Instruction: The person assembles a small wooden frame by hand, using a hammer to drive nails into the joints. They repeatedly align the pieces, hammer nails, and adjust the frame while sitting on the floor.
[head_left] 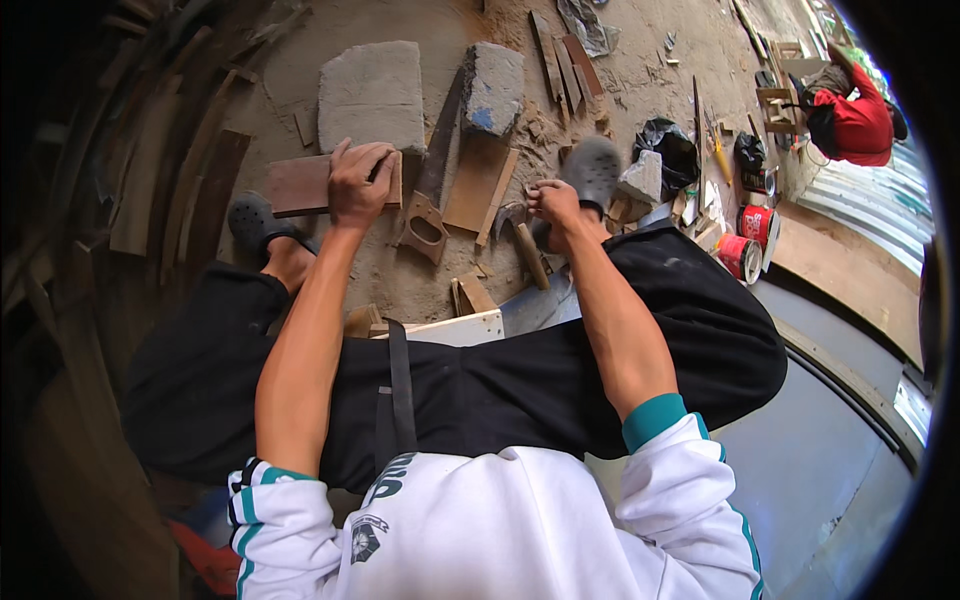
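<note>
My left hand [360, 185] is closed over the right end of a reddish-brown wooden board [298, 187], with the fingers bent over its far edge. The board lies level, just on the near side of a grey concrete block [370, 98]. My right hand [555, 203] is closed in a pinch beside my right shoe; anything in the fingers is too small to make out. Close to it rests a hammer [531, 255], its wooden handle pointing toward me. Between the hands lie a wood piece with an oval hole [425, 228] and a handsaw blade [442, 140].
Another concrete block [494, 88] with a blue mark stands farther right. Planks [205, 190] crowd the left side. Wood strips [566, 65], a black plastic bag [668, 150] and red cans [739, 257] lie right. A person in red [860, 118] bends down at far right.
</note>
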